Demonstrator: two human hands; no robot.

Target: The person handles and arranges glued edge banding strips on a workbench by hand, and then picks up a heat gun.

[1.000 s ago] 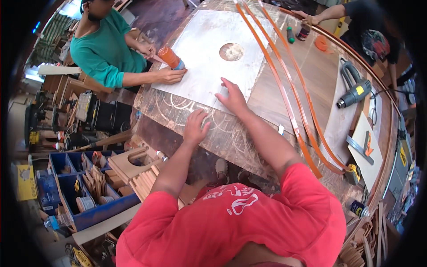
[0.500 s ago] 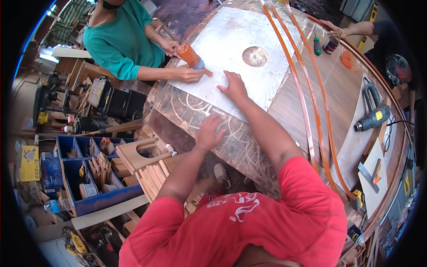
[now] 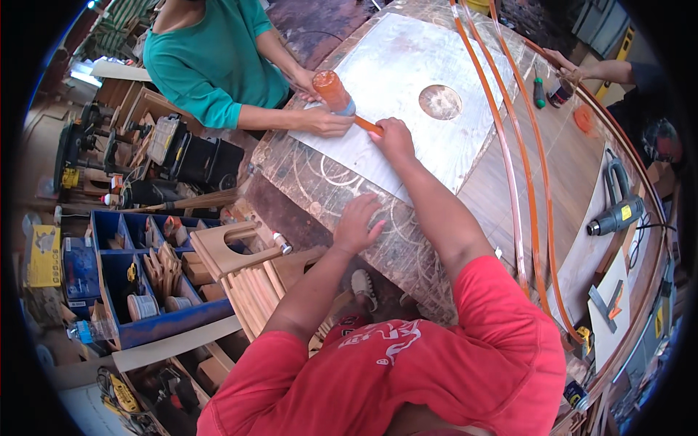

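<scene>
My right hand point(image 3: 396, 138) is closed on the end of a short orange strip point(image 3: 367, 126), above a whitish panel point(image 3: 378, 62) with a round hole in it. The strip's other end reaches a co-worker's hands and an orange cylinder with a light blue lower part point(image 3: 331, 89). One of the co-worker's hands point(image 3: 329, 120) is at the base of this cylinder, the other close behind it. My left hand point(image 3: 358, 221) hovers by the worn bench edge point(image 3: 320, 182), fingers apart, holding nothing.
Long glossy orange strips point(image 3: 534, 218) cross the bench on the right. Beyond them are a heat gun point(image 3: 618, 211), a green-handled screwdriver point(image 3: 539, 93) and a square point(image 3: 609, 305). A blue compartment box point(image 3: 174, 327) stands left. Another person's hand point(image 3: 571, 69) is at the far right.
My right hand has closed on the orange strip, which now shows longer beside the cylinder. My left hand has shifted slightly right and lower, still open. The whole view has shifted a little.
</scene>
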